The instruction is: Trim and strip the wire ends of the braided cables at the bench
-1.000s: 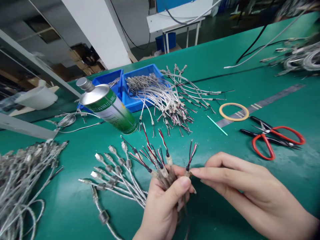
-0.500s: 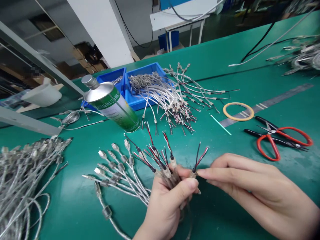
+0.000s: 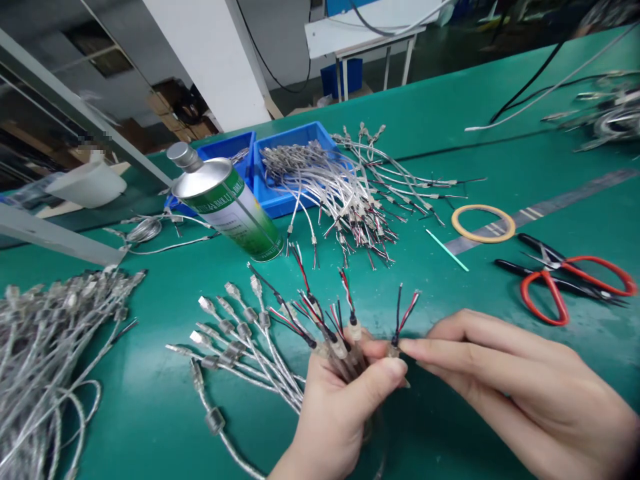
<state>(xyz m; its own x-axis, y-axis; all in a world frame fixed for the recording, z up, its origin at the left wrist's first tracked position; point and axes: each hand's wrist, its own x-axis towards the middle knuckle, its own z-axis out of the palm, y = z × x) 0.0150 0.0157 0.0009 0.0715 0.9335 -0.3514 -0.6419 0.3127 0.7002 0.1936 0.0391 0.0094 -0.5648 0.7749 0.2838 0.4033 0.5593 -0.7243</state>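
"Fingers of the left hand (image 3: 345,407)?"
"Wrapped round a cable bundle (image 3: 339,348) above the green bench (image 3: 150,413)."
"And the right hand (image 3: 515,380)?"
"Pinching a single cable (image 3: 394,349) at its neck, it seems."

One view, cool even light on green tabletop (image 3: 150,427), background room (image 3: 107,63) dim, pale glare on can (image 3: 227,208), soft shade between left hand (image 3: 345,413) and right hand (image 3: 520,383), edges stretched and soft.

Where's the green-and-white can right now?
In the head view, the can stands left of centre on the green table, just in front of the blue trays.
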